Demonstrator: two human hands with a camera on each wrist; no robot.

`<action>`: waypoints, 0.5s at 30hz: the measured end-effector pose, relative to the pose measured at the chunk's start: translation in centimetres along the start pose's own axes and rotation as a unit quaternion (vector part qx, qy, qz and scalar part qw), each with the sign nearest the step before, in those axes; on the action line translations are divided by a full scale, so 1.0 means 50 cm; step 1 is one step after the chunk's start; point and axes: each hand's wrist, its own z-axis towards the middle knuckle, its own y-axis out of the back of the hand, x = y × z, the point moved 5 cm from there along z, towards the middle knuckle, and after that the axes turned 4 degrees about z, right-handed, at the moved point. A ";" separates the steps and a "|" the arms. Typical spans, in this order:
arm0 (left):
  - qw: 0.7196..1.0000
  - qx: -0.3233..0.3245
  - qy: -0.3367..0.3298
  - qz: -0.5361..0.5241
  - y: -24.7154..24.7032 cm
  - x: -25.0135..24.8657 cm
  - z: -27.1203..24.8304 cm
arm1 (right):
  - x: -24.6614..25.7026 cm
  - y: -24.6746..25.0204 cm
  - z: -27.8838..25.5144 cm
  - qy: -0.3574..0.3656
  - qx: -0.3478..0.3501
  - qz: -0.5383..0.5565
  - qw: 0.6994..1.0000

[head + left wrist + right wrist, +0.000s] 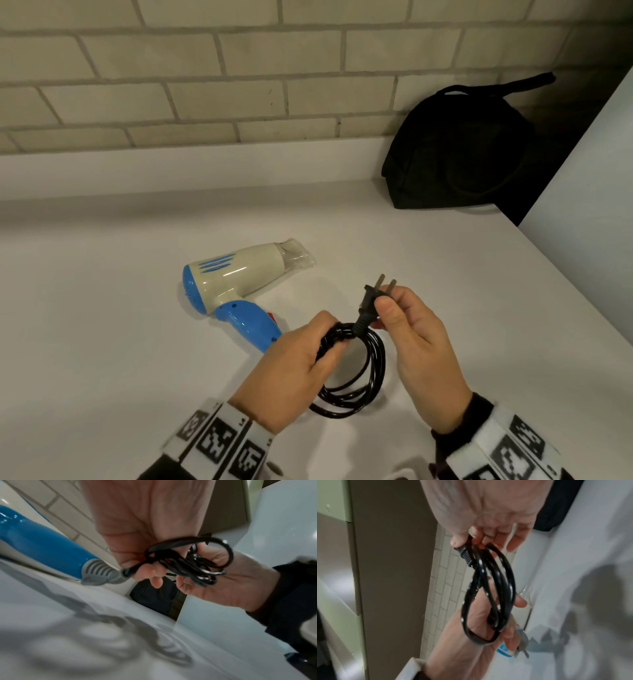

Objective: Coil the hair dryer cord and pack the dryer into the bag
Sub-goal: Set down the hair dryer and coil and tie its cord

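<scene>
A white and blue hair dryer (pixel 236 284) lies on its side on the white counter (pixel 102 325), nozzle pointing right. Its black cord (pixel 371 370) hangs in several loops over the counter. My left hand (pixel 301 363) grips one side of the coiled cord (pixel 188 563), fingers curled round the bundle. My right hand (pixel 411 332) pinches the two-pin plug (pixel 371 301) between thumb and fingers, prongs pointing up. The plug's ribbed collar (pixel 465 555) and the cord loops (pixel 489 595) show in the right wrist view. A black bag (pixel 459 150) stands at the back right against the wall.
A tiled wall (pixel 205 78) runs along the back of the counter. A pale vertical panel (pixel 589 178) closes off the right side beside the bag. The dryer's blue handle (pixel 42 543) lies just left of my left hand.
</scene>
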 end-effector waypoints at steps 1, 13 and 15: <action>1.000 0.000 0.004 -0.003 0.000 -0.001 -0.001 | -0.003 0.003 0.005 -0.007 -0.012 -0.002 1.000; 0.999 -0.024 0.002 -0.038 0.006 -0.005 0.019 | -0.045 0.013 0.026 -0.173 -0.108 0.115 0.972; 0.999 0.011 -0.015 -0.026 0.004 -0.006 0.020 | -0.057 0.012 0.019 -0.231 -0.091 0.165 0.955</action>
